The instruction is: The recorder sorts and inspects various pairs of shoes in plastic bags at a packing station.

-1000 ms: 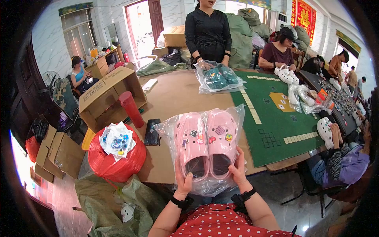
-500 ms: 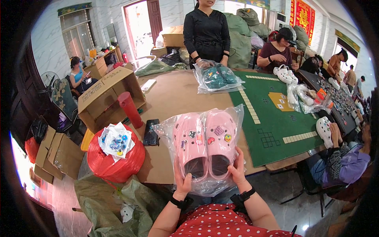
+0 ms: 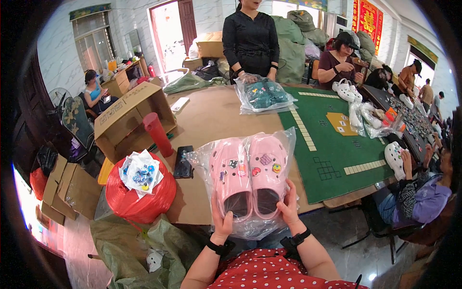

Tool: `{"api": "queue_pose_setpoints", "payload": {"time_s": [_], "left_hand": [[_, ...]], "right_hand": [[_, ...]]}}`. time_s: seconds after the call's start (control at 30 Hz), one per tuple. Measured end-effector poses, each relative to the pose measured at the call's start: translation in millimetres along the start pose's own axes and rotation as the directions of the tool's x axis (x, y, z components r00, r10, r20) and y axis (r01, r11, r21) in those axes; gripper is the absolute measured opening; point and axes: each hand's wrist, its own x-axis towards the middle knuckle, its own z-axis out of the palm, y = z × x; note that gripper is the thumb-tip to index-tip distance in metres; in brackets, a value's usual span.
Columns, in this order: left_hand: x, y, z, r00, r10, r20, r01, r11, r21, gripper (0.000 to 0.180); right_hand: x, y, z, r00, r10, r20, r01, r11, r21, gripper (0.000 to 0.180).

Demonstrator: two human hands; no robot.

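Observation:
A pair of pink clogs (image 3: 232, 161) with colourful charms lies side by side inside a clear plastic bag (image 3: 293, 144), heels toward me, at the table's near edge. My left hand (image 3: 221, 219) grips the bag along the left clog's heel, thumb on top. On the other side my right hand (image 3: 289, 204) holds the right clog's heel through the plastic. Both hands are closed around the bagged pair; the fingers beneath are partly hidden. Left of the clogs lies a black phone (image 3: 184, 162).
A red twine roll (image 3: 142, 192) with small charms on white paper, a red cylinder (image 3: 158, 135) and an open cardboard box (image 3: 132, 120) stand left. Across the table a person holds bagged green clogs (image 3: 264, 95). A green mat (image 3: 337, 164) covers the right; co-workers sit beyond.
My hands and the bagged pink clogs stay almost still. The seated person at the far right has raised a second hand near the white clog.

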Motion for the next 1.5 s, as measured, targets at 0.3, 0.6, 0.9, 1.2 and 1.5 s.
{"api": "queue_pose_setpoints", "payload": {"time_s": [0.3,0.6,0.9,1.2,1.5], "left_hand": [[-3,-1,0,1.0,0.006,-0.018,-0.005,0.999,0.036,0.08],[2,2,2,1.0,-0.025,-0.014,0.026,0.997,0.075,0.077],[3,7,2,0.998,-0.06,-0.023,0.062,0.992,0.111,0.073],[13,11,4,0.992,-0.125,-0.019,0.126,0.991,0.055,0.071],[13,12,6,0.992,-0.12,-0.044,0.123,0.99,0.065,0.07]], "right_hand": [[0,3,0,1.0,-0.016,-0.001,0.016,1.0,-0.013,0.103],[0,7,-5,0.999,-0.03,0.022,0.03,0.999,-0.016,0.102],[0,5,-5,0.999,0.002,0.046,-0.002,1.0,-0.007,0.087],[2,11,-7,0.998,0.01,0.064,-0.008,0.999,-0.032,0.082],[2,11,-8,0.997,0.015,0.07,-0.012,0.999,-0.036,0.086]]}}
